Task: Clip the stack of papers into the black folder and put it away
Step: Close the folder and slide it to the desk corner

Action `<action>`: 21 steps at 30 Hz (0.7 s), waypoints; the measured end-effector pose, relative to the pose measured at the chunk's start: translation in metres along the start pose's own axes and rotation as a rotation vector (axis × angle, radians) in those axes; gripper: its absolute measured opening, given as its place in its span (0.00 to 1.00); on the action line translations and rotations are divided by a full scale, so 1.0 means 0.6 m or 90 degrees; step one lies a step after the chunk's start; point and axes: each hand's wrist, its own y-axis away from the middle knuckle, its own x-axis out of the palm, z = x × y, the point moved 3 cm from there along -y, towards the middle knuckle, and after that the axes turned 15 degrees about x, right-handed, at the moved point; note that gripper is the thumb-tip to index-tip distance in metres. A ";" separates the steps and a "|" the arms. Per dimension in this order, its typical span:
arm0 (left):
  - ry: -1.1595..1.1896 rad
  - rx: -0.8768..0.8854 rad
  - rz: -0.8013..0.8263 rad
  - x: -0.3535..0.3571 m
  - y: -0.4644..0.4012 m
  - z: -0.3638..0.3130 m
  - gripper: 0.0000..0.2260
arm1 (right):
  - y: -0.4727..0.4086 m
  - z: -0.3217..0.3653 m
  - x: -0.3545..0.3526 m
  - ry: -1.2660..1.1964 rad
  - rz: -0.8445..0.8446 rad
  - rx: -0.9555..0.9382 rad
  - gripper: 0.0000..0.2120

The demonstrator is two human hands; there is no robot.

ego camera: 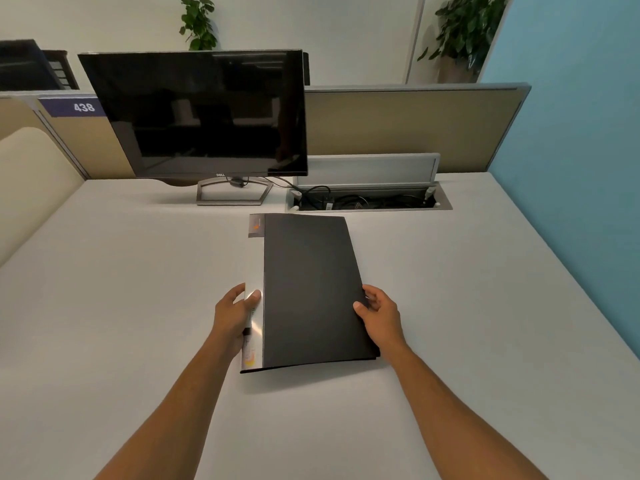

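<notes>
At the far left of the frame a cream-coloured partition [31, 188] curves along the edge of a pale desk [121, 306], and above it, upper left, a purple label [74, 106] reads 438 on the divider. Just right of that label a dark, switched-off monitor [204, 114] stands on its grey stand [233, 194] at the back of the desk, with a potted plant [197, 22] showing over its top edge. Lower centre, a person's left hand [233, 315] clamps the silvery spine strip of the black folder [308, 289], thumb pressed on top and fingers wrapped around the spine edge. The folder is closed and sits in the middle of the desk, its near end looking slightly raised off the surface, its far end reaching toward the monitor stand; whether papers are inside cannot be told. On the folder's right edge the right hand [379, 315] grips the cover, thumb on top and fingers curled under the edge. Behind the folder, right of centre, an open cable tray [367, 200] is sunk into the desk with black leads inside. A tan divider panel [415, 126] runs behind it, a second plant [464, 29] stands at upper right, and a blue wall [571, 133] fills the right side.
</notes>
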 end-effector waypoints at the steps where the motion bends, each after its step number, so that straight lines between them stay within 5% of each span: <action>1: -0.002 0.001 0.011 0.002 0.001 0.000 0.18 | 0.002 0.001 -0.002 -0.016 -0.011 0.010 0.21; 21: -0.015 0.003 0.120 0.162 0.043 -0.004 0.18 | 0.009 -0.028 -0.155 -0.030 -0.091 0.051 0.18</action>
